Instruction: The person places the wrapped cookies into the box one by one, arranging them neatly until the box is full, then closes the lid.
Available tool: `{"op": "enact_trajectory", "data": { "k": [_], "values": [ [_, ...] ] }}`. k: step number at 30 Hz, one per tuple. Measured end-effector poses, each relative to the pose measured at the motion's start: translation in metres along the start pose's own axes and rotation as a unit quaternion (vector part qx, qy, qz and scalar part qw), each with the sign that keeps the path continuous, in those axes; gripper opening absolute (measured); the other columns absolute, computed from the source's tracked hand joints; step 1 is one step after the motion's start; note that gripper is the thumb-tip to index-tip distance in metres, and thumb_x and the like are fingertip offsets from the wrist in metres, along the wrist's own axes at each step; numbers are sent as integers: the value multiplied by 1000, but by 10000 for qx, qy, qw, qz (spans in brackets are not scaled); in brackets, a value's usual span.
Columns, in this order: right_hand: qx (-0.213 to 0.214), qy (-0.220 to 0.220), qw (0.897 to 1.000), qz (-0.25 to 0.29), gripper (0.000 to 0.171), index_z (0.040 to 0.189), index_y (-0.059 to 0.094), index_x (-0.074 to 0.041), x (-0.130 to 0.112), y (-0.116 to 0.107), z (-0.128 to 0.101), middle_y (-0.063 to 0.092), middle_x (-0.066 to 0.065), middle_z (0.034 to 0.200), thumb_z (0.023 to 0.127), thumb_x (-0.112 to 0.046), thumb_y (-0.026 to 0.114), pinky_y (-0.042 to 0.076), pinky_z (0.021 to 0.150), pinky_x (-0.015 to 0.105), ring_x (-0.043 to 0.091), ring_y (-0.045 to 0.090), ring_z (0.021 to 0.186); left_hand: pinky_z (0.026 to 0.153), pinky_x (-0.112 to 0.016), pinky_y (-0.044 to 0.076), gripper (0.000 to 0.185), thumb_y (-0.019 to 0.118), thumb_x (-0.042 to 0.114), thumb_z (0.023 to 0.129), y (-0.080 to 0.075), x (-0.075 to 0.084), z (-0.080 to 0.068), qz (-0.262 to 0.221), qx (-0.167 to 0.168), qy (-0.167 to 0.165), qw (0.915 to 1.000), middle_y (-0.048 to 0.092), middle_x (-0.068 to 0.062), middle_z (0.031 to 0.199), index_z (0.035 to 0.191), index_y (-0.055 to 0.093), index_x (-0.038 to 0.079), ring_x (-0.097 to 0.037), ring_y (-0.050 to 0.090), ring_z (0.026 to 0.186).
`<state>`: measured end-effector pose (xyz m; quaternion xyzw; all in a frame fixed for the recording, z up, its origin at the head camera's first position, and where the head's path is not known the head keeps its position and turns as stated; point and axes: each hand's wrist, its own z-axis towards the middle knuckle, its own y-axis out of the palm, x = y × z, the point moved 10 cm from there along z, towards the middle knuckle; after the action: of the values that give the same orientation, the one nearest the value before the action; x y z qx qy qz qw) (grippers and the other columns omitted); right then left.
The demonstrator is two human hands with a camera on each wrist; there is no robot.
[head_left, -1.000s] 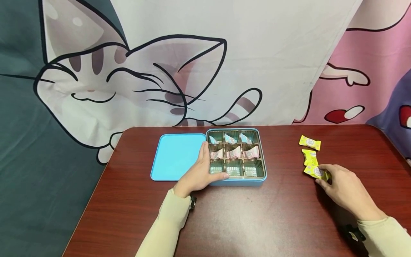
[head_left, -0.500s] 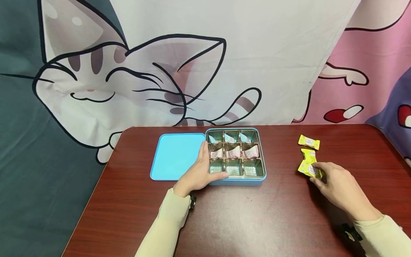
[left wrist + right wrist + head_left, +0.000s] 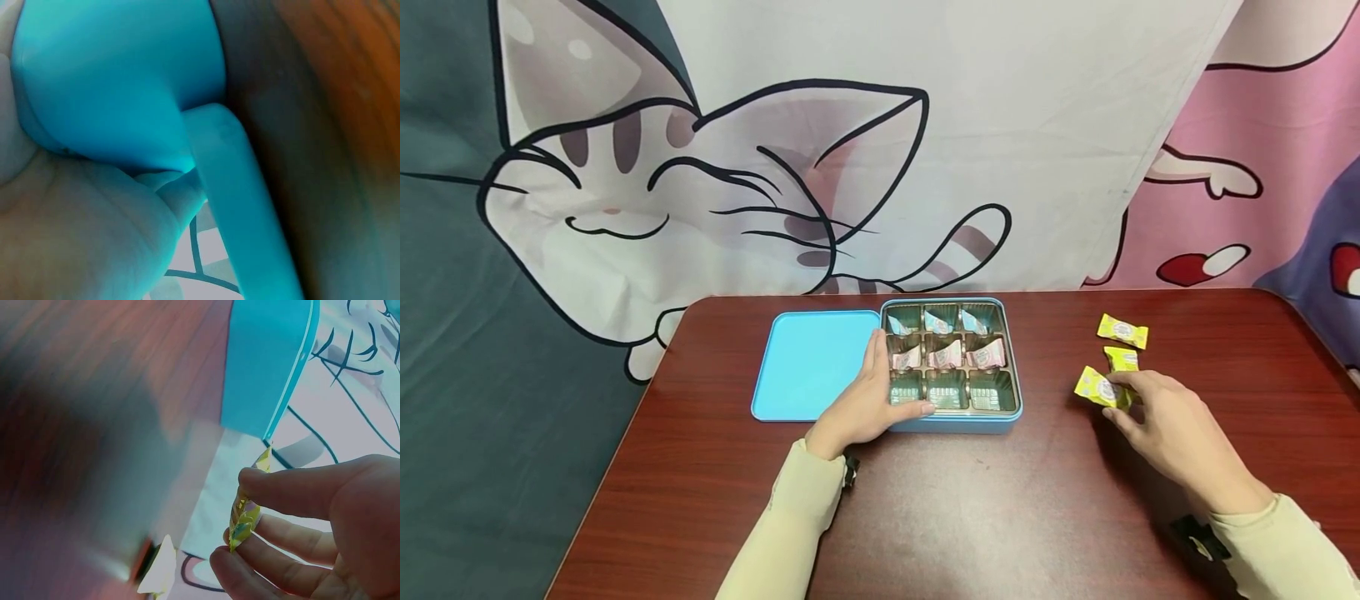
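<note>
My right hand [image 3: 1183, 437] pinches a yellow wrapped candy [image 3: 1095, 387] between thumb and fingers. In the right wrist view this candy [image 3: 244, 519] is held over the table. Two more yellow candies [image 3: 1122, 332] lie just beyond that hand, the nearer one partly covered. My left hand [image 3: 868, 392] rests against the left side of a blue box [image 3: 955, 424], fingers straight along it and thumb across the front rim. The box's divided tray has blue candies [image 3: 936, 323] in the back row and pink candies [image 3: 946, 357] in the middle row. Its front row compartments are empty.
A flat blue lid [image 3: 812, 367] lies directly left of the box, partly behind my left hand. The dark red-brown table [image 3: 1000, 508] ends at a curtain [image 3: 1052, 167] with cartoon cats along the back.
My right hand has moved left with the pinched yellow candy, drawing it away from the other two yellow ones. The left hand and the box have stayed in place.
</note>
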<state>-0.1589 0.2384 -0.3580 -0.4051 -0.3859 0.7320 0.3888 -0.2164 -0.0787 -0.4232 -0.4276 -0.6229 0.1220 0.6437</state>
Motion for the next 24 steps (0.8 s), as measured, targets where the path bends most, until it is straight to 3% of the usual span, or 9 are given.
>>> {"op": "enact_trajectory", "data": {
  "k": [7, 24],
  "values": [
    [49, -76, 9999, 134, 38, 104, 68, 0, -13, -1, 5, 68, 13, 93, 69, -2, 83, 48, 67, 47, 25, 61, 75, 114, -45, 33, 126, 73, 59, 86, 0, -1, 0, -22, -1, -51, 10000, -22, -12, 166, 158, -19, 11, -24, 4, 152],
    [112, -254, 9994, 212, 39, 105, 67, 2, -34, 1, 13, 67, 13, 93, 69, -1, 83, 47, 69, 47, 26, 60, 79, 116, -44, 29, 127, 72, 59, 86, 1, -1, 0, -40, -34, -8, 10000, -22, -12, 166, 158, -20, 10, -23, 0, 153]
  ]
}}
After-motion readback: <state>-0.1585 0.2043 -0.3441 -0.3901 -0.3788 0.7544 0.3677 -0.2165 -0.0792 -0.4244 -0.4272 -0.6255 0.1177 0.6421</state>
